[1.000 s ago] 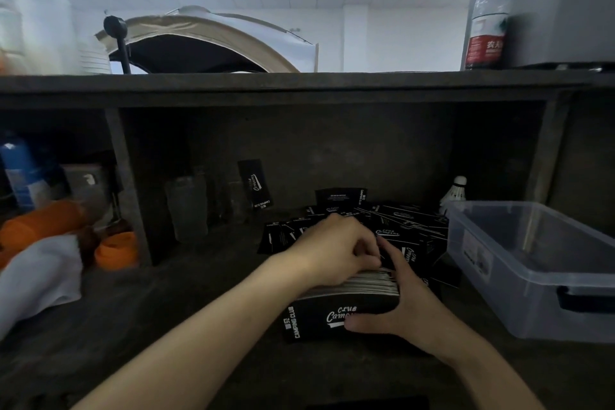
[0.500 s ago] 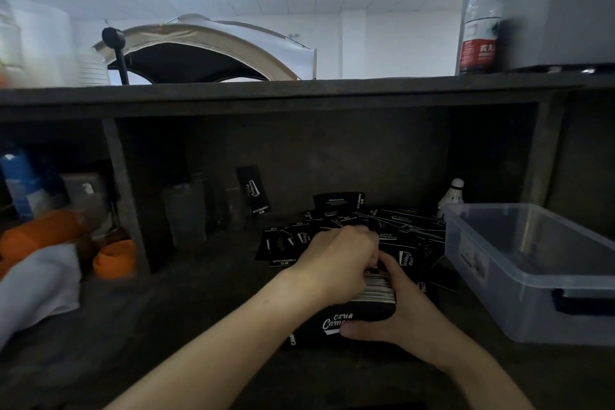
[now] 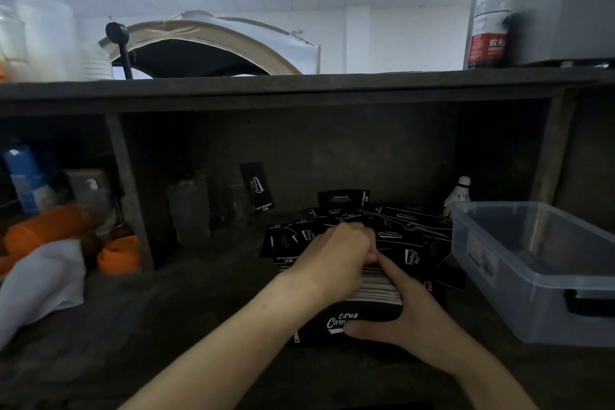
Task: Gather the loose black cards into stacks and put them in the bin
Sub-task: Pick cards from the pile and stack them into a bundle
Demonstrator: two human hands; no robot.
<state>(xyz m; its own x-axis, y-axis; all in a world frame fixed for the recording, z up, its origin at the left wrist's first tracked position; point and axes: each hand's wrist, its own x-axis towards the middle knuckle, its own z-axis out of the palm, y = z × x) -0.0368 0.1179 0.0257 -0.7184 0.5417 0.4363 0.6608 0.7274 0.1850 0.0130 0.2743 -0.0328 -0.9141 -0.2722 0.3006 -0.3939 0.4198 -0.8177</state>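
A stack of black cards (image 3: 376,288) stands on edge on the dark shelf, white edges up, its front card printed "Camping Club". My left hand (image 3: 336,260) curls over the stack's top from the left. My right hand (image 3: 412,313) grips it from the right, thumb along the front card. Behind the hands lies a heap of loose black cards (image 3: 402,233). One card (image 3: 257,187) leans against the back wall. A clear plastic bin (image 3: 539,263) sits at the right, with nothing visible inside.
A shuttlecock (image 3: 458,196) stands behind the bin. Clear glasses (image 3: 188,210) stand left of the cards. A divider (image 3: 128,193) separates a left compartment holding orange items (image 3: 119,253), a white cloth (image 3: 40,280) and a blue can (image 3: 23,176). A bottle (image 3: 489,10) stands on top.
Both hands have stayed on the stack. My left hand has slid a little farther back along its top, and the stack is squeezed tighter.
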